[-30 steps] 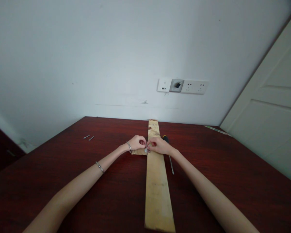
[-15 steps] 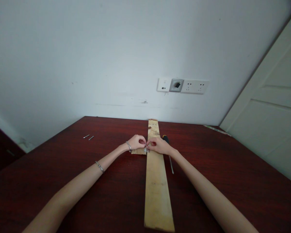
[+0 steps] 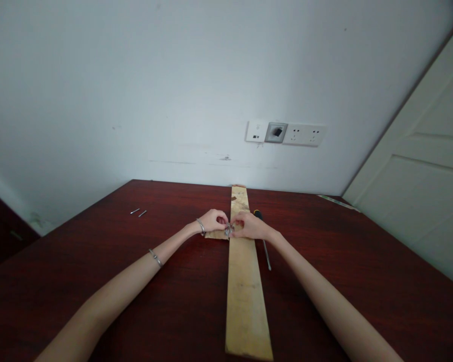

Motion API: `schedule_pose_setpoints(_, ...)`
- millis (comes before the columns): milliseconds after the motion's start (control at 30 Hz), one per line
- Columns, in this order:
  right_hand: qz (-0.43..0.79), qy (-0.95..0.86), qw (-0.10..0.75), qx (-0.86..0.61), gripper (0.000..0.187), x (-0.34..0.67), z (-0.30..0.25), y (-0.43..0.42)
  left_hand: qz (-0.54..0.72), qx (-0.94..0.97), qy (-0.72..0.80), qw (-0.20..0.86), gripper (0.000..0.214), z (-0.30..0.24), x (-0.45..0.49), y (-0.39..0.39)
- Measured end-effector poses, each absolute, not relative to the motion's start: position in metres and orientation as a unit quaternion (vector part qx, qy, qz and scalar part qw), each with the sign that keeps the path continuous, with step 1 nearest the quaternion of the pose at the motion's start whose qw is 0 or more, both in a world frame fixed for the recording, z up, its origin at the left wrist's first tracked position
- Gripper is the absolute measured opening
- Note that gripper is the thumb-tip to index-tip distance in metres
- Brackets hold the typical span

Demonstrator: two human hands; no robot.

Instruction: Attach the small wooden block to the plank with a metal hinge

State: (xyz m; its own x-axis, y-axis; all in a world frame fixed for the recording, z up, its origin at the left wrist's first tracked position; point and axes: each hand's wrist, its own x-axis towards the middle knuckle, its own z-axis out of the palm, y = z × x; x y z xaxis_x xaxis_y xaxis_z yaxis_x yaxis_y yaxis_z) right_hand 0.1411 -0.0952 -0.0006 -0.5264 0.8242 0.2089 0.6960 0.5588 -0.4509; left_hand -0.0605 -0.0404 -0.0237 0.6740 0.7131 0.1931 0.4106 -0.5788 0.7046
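Observation:
A long pale wooden board (image 3: 247, 291) lies lengthwise on the dark red table, its far end by the wall. Against its left side sits a shorter wooden piece (image 3: 216, 235), partly covered by my left hand (image 3: 212, 221). Where the two woods meet is a small silvery metal piece (image 3: 227, 230), too small to make out fully. My left hand is closed in a pinch at its left side. Resting over the board, my right hand (image 3: 251, 225) has thumb and fingers curled onto its right side. A screwdriver (image 3: 267, 256) with a black and yellow handle lies right of the board.
Two small metal rods, perhaps screws (image 3: 135, 211), lie on the table (image 3: 166, 311) at the left. A thin pale strip (image 3: 337, 202) is at the far right edge. Wall sockets (image 3: 304, 134) are above the table; a white panelled door (image 3: 426, 176) stands at the right.
My right fingers have shifted slightly right, and more of the metal piece shows between the hands. My left hand stays almost in place. The view has moved very slightly.

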Motion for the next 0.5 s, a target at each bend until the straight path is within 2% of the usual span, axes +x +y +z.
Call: schedule_pose_setpoints(500, 0.143, -0.861, 0.190, -0.448, 0.035, 0.1382, 0.0009, -0.0973, 0.239, 0.853, 0.336, 0.322, 0.012, -0.0222, -0.0586, -0.0419)
